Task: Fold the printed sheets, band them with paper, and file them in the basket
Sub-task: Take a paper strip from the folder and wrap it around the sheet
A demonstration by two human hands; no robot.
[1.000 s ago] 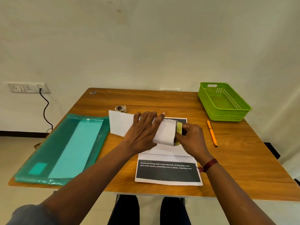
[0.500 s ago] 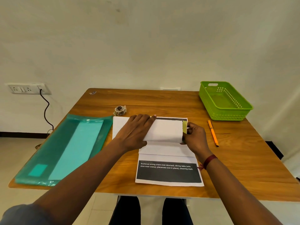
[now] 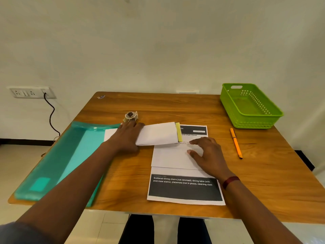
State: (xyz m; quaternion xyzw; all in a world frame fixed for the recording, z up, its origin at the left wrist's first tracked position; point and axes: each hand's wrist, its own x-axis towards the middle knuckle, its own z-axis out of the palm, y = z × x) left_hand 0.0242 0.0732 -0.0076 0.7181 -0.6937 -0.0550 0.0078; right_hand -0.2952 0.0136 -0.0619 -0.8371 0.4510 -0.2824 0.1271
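A white paper band (image 3: 156, 134) lies curled over a folded piece with a yellow edge (image 3: 179, 133) at the table's middle. My left hand (image 3: 127, 137) rests flat on the band's left end, its fingertips reaching the small sticker roll (image 3: 131, 116); whether they touch it is unclear. My right hand (image 3: 206, 154) lies open with spread fingers on the printed sheets (image 3: 184, 189), just below the band. It holds nothing. The green basket (image 3: 249, 123) stands at the far right corner with nothing in it.
A teal plastic folder (image 3: 70, 155) lies along the left side of the wooden table (image 3: 263, 173). An orange pen (image 3: 236, 143) lies between the sheets and the basket. A wall socket with a black cable (image 3: 29, 92) is at the left.
My right hand has let go of the yellow edge and dropped flat onto the sheets. My left hand has slid left and away along the band toward the sticker roll.
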